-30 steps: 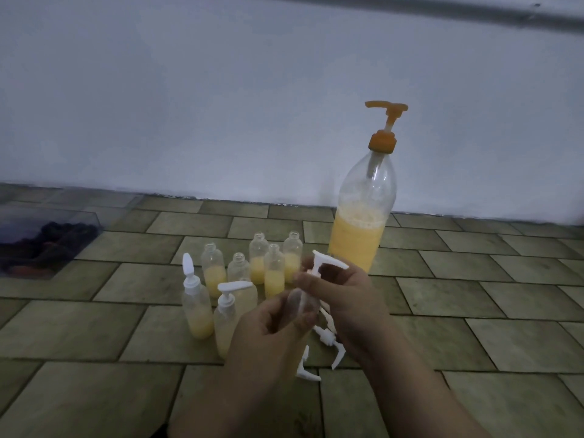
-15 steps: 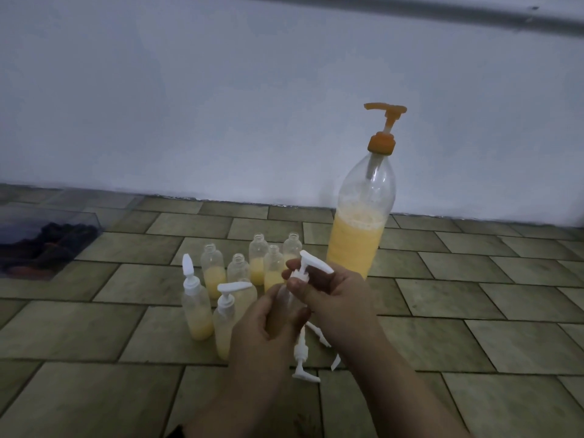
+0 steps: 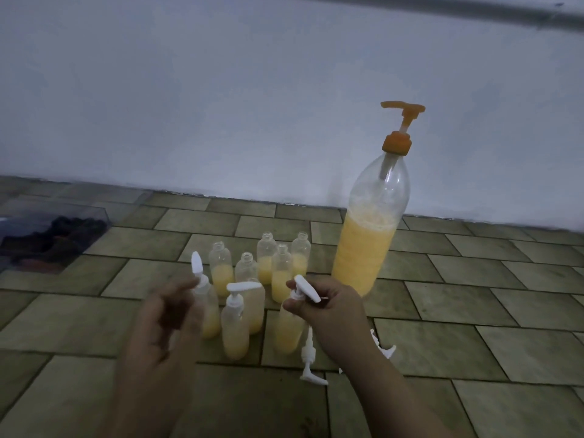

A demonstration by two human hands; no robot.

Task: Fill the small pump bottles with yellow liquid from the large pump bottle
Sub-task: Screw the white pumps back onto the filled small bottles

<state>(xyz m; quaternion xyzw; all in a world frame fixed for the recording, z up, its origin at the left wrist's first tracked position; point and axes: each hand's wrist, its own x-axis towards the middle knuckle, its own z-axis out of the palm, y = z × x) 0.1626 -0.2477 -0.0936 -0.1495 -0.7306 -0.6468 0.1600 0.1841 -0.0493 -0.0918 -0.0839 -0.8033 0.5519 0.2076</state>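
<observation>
So the right hand (image 3: 328, 306) is pinching the white pump top (image 3: 306, 290) of a small bottle (image 3: 289, 330), thumb and fingertips curled round the collar, nozzle sticking out just above the knuckles and pointing up-left. The bottle itself hangs straight down below those fingers, yellow liquid in it; whether its base touches the tiled floor (image 3: 442, 311) I honestly can't tell.

The left hand (image 3: 164, 324) isn't holding anything. Fingers are loosely bent and a bit spread, palm facing right, a small gap off from the held bottle. Its fingertips sit right in front of one capped bottle (image 3: 207, 308), and a second capped bottle (image 3: 235, 330) stands between the two hands.

Past the fingertips, further from me, there's a cluster of open small bottles (image 3: 267, 262), each partly filled with yellow. The large pump bottle (image 3: 368, 241) with the orange pump stands beyond the right hand's knuckles, off to the right, about half full.

Loose white pump tops (image 3: 309, 361) lie on the floor just under the right wrist. Way off left of the left hand there's a clear box (image 3: 47, 229) with dark stuff in it.
</observation>
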